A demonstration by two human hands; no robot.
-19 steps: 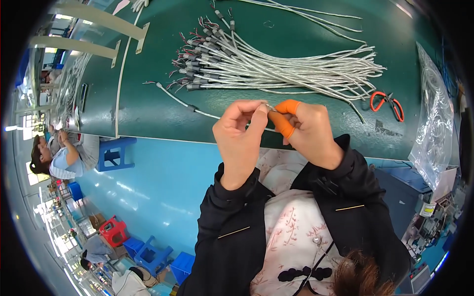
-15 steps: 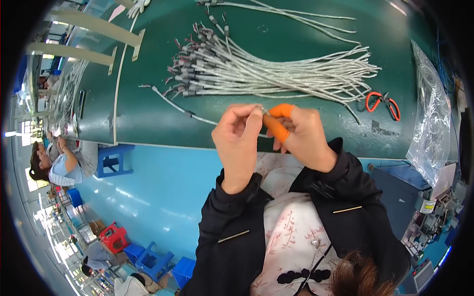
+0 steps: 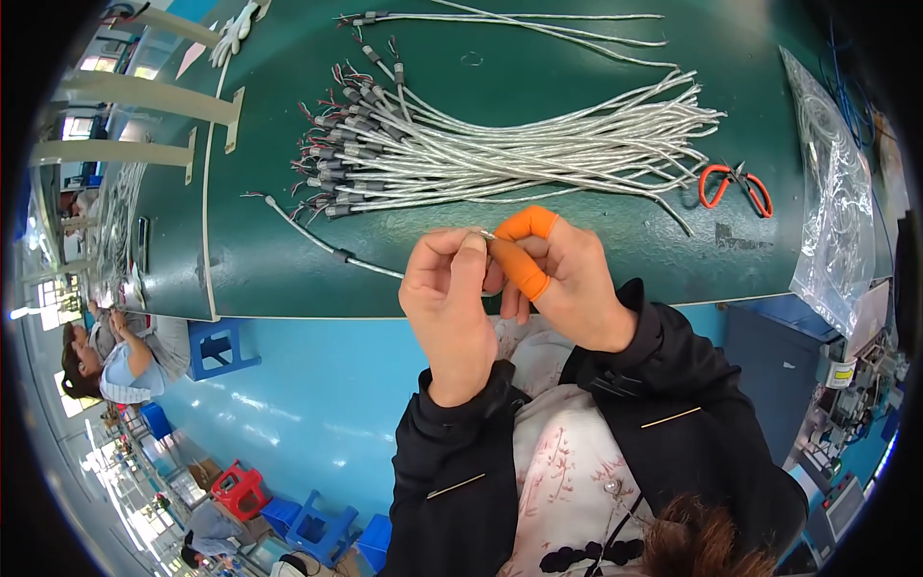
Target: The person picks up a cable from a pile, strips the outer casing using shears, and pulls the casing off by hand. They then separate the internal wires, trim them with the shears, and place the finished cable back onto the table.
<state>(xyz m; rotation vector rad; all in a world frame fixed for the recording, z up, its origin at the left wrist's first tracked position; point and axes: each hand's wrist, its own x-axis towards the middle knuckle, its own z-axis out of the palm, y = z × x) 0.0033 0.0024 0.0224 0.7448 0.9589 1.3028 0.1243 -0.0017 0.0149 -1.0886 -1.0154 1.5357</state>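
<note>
Above the front edge of the green table, my left hand pinches the end of a silvery braided cable between thumb and forefinger. This cable runs off to the left, with a dark sleeve partway along it and thin bare wires at its far end. My right hand meets the left at the same cable end, its thumb and forefinger in orange finger cots closed on the tip. The tip itself is mostly hidden by the fingers. Just beyond my hands lies a large bundle of similar cables, with grey sleeves and red-and-dark wires at their left ends.
Red-handled cutters lie right of the bundle on the green table. A clear plastic bag is at the right edge. A few cables lie at the back. White gloves rest far left. Another person sits at left.
The whole view has shifted, so the table contents appear a little further left. My hands stay together at the cable end, with the fingers only slightly moved.
</note>
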